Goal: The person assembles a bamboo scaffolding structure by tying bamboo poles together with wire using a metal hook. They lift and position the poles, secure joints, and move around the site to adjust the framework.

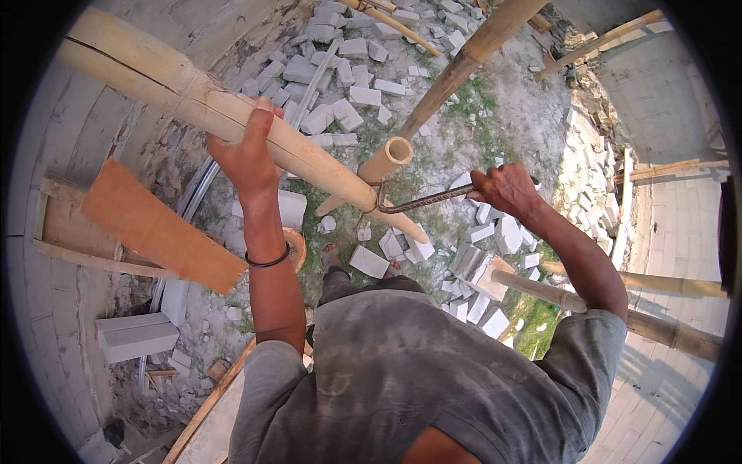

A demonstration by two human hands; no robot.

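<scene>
A thick bamboo pole slants across from the upper left toward the centre. My left hand is closed round it, the thumb lying along its top. An upright bamboo post with a hollow cut end stands beside the pole where they cross. My right hand grips a ribbed rebar rod. The rod's bent end hooks at the crossing of pole and post. How tightly it bears on the bamboo, I cannot tell.
Broken white blocks litter the ground ahead and around my feet. An orange-brown board leans at left near larger grey blocks. More bamboo poles slope across the far side and the right. Block walls surround the space.
</scene>
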